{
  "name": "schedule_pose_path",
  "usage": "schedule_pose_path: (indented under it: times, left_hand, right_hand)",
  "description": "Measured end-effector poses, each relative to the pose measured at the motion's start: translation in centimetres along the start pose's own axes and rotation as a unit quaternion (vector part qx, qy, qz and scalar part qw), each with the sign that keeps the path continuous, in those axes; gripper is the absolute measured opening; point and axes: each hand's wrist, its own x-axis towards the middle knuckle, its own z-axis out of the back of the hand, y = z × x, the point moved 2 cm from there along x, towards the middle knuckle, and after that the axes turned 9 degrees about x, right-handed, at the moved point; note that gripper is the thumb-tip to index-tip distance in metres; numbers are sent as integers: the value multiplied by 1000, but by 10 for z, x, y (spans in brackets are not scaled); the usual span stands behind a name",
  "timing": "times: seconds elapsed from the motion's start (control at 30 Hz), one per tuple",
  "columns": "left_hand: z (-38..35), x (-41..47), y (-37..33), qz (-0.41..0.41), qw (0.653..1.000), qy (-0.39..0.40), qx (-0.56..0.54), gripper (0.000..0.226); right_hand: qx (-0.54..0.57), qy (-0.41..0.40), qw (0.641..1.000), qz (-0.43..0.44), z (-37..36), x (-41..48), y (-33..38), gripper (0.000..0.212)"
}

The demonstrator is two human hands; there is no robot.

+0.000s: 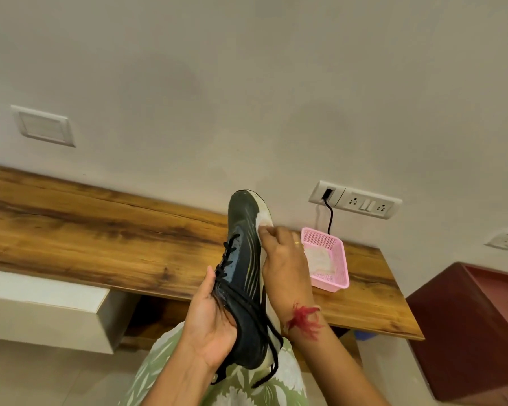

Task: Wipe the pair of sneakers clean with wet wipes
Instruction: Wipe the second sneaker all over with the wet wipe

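A black sneaker (244, 259) with a white sole and loose black laces is held up, toe pointing away, above my lap. My left hand (208, 326) grips it at the heel and collar. My right hand (285, 259) presses a white wet wipe (263, 219) against the white sole edge near the toe. A red thread is tied around my right wrist. The second sneaker is not in sight.
A pink plastic basket (339, 259) holding white wipes stands on the wooden shelf (100, 230) at the right, below a wall socket (361, 202) with a black cable. A dark red cabinet (467, 326) stands at the right and a white drawer unit (47, 309) at the left.
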Motion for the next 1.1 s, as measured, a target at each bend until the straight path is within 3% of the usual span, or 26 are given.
schedule_pose_path:
  times: [0.13,0.27,0.33,0.37,0.47,0.63,0.7,0.87,1.1]
  left_hand:
    - [3,1,0,11,999,9,-38,54]
    - [11,6,-7,5,999,16,-39,55]
    - [12,6,-9,4,999,22,-36,55]
    - [10,6,-9,6,999,27,-31,55]
    - [3,4,-5,9,1000,25,1,56]
    - [-4,-2,0,11,1000,16,15,55]
    - [-3,-4,1,14,1000,11,4,55]
    - [1,-5,9,37,999,0,-5,56]
    - [-2,-7,13,40,999,12,-29,55]
  right_hand:
    - [26,27,999,-13,-5,-33,3,47]
    - [119,147,979,-74,15,-45,4,41]
    - [200,134,961,-137,35,-27,-2,36]
    - [204,83,966,-134,44,-13,-3,35]
    - [128,-24,990,-48,49,33,5,34]
    - [5,4,997,71,16,59,20,41]
    - [-20,40,997,68,10,51,20,46]
    - [-53,-7,997,59,10,25,17,50]
    - [-30,17,999,35,18,-10,13,57]
